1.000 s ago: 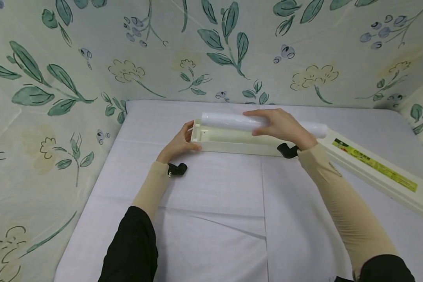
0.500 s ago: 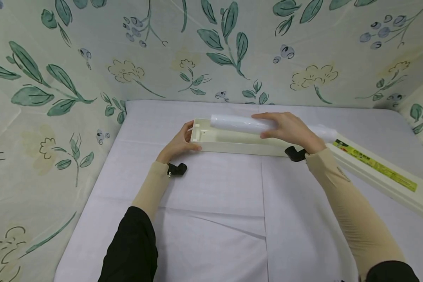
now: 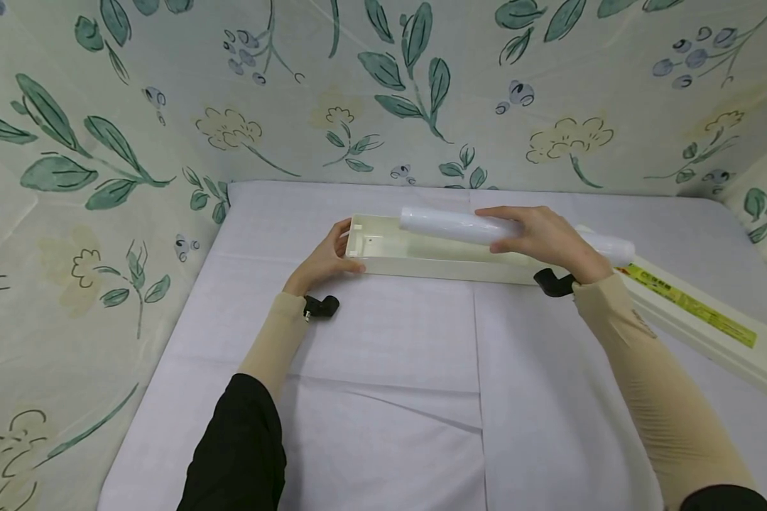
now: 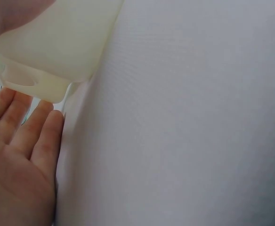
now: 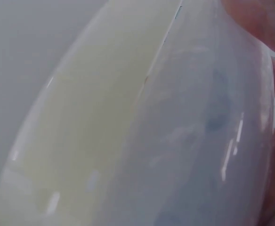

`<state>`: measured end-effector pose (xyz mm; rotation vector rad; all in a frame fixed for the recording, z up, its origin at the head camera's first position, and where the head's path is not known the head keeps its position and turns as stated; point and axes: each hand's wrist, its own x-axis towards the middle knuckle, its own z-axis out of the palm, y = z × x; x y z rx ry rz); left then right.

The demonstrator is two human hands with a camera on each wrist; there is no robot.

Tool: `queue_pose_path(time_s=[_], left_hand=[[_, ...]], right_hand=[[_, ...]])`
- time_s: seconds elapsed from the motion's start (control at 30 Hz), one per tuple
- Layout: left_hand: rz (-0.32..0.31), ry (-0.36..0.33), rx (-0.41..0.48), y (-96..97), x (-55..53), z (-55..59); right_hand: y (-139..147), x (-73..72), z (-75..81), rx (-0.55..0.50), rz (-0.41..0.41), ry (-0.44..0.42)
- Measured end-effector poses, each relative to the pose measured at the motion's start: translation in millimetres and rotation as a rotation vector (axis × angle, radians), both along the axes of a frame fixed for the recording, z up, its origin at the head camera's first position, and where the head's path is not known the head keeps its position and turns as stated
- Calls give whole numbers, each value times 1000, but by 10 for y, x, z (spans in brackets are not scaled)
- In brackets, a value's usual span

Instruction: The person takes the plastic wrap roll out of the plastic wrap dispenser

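A long cream plastic box (image 3: 447, 268), shaped like a cling film dispenser, lies open-topped on the white cloth. My left hand (image 3: 322, 262) holds its left end, thumb at the front and fingers at the end wall. In the left wrist view, the fingertips meet the lower edge of the box (image 4: 57, 47). My right hand (image 3: 543, 238) grips a shiny white roll of cling film (image 3: 447, 225) from above, fingers behind and thumb in front. The roll is slightly tilted over the box's trough, its right end beyond the hand. The right wrist view shows the clear film (image 5: 213, 122) close up.
A long cream cover (image 3: 729, 358) with a yellow label (image 3: 690, 301) lies slanting to the right, its far end behind my right wrist. White cloth (image 3: 383, 419) covers the table. A floral curtain (image 3: 319, 92) stands behind and to the left.
My right hand has moved the roll to the right along the box, exposing more of the trough's left end. The left hand and the box have stayed put.
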<state>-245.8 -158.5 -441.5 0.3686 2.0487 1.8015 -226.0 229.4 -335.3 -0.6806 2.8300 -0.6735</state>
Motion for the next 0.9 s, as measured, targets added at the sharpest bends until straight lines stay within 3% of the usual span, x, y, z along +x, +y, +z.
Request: queue_pose_path(time_s=[0.57,0.8,0.9], left_hand=[[1,12,1,0,4,-13],[-11,-25,-2,43,129,251],[-11,-22,-1,43,139,255]], right_hand=[[233,111,25,-11,-53,-31],[336,159,24,4,-61,-24],[367,192,34,11,-78,-44]])
